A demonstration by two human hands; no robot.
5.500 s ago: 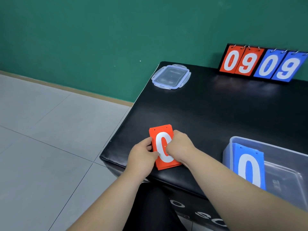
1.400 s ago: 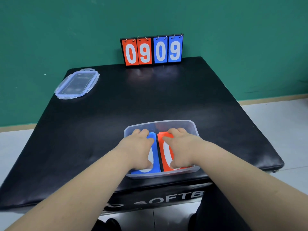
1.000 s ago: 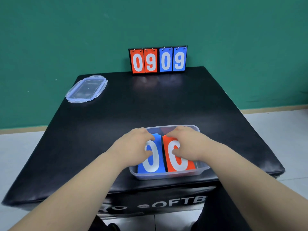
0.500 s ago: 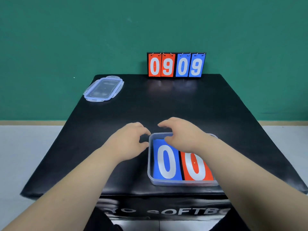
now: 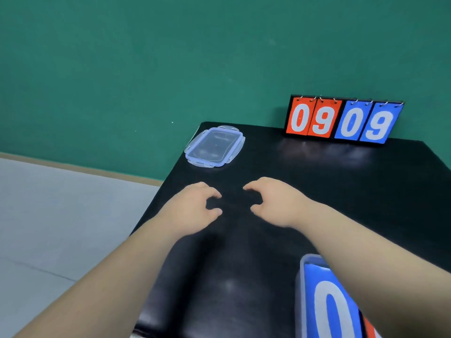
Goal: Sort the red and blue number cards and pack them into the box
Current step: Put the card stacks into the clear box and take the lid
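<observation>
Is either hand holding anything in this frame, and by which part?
Nothing is held. The left hand and the right hand hover empty above the black table, fingers loosely curled, short of the lid.

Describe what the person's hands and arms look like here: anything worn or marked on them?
The left hand and right hand are bare: no gloves, rings, watch or bracelet show. The left forearm and right forearm are uncovered, with no sleeve in view.
</observation>
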